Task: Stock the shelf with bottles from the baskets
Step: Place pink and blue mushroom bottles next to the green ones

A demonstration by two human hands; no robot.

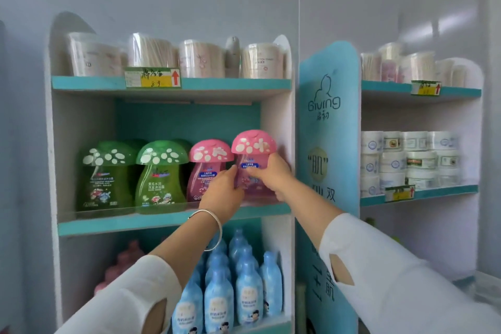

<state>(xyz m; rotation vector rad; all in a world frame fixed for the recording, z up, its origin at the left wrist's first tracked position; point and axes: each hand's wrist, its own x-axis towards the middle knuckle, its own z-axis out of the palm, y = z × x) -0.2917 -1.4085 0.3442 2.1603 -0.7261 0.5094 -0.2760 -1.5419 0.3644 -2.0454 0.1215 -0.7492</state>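
Right hand [273, 176]: grips the pink bottle [253, 144] from the right, fingers curled round its body under the cap.
Left hand [225, 192]: holds the same bottle from the left, fingertips on the label edge; a silver bracelet [214, 225] circles the wrist.
Sleeves [379, 266]: white, with an open slit at each cuff.
Pink bottle: upright at the right end of the middle shelf [122, 224], near the side wall; see-through body with pinkish liquid inside, spotted mushroom cap. Its cap sits higher than its neighbour's. The base is hidden behind the hands, so I cannot tell whether it rests on the shelf.
Second pink bottle [210, 156]: just left of the held one, same shape, standing on the shelf, partly behind the left hand.
Green bottles [160, 179]: two in front on the left part of the same shelf, with more behind; green liquid, spotted green caps.
Top shelf [230, 83]: clear tubs [151, 50] filled with cotton swabs, in a row; a yellow price tag [153, 78] on its edge.
Bottom shelf: blue bottles [248, 293] packed in rows; blurred pink shapes to their left.
Panel [329, 116]: blue, printed, right of the unit.
Jars [406, 160]: white, stacked on the next unit's shelf.
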